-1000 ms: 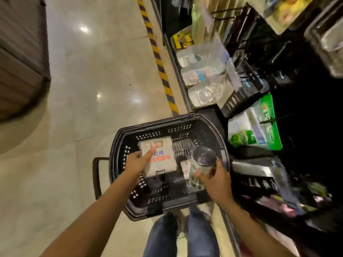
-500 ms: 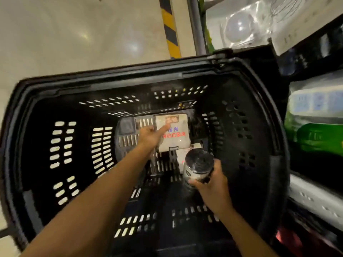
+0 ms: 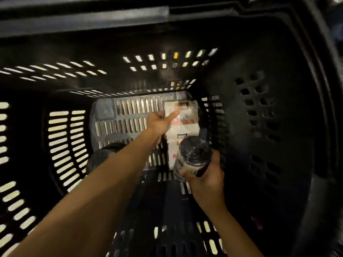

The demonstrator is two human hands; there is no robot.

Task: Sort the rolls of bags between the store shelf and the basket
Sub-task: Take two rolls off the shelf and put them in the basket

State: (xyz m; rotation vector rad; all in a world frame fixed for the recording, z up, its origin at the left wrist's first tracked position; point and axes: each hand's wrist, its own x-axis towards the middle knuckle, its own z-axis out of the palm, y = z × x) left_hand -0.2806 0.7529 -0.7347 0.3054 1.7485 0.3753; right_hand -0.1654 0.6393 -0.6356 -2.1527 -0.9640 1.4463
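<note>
Right hand (image 3: 206,180): fingers are curled round the roll of bags (image 3: 194,154), held inside the basket at 5 o'clock.
Roll axis: tilted from 7 to 1 o'clock, its black round end turned up towards the camera.
Roll label: a pale band with dark print is seen on its side, too blurred to be read.
Dark round thing (image 3: 104,156): half hidden under the left forearm, at 9 o'clock of the roll.
Left hand (image 3: 159,121): thumb is stretched onto the white packet (image 3: 182,127), the other fingers curled at its left edge.
Packet axis: 12 to 6 o'clock, face up, its near end covered by the roll.
Packet writing: red characters across the middle, not legible.
Basket (image 3: 259,108): black, with slotted walls.
</note>
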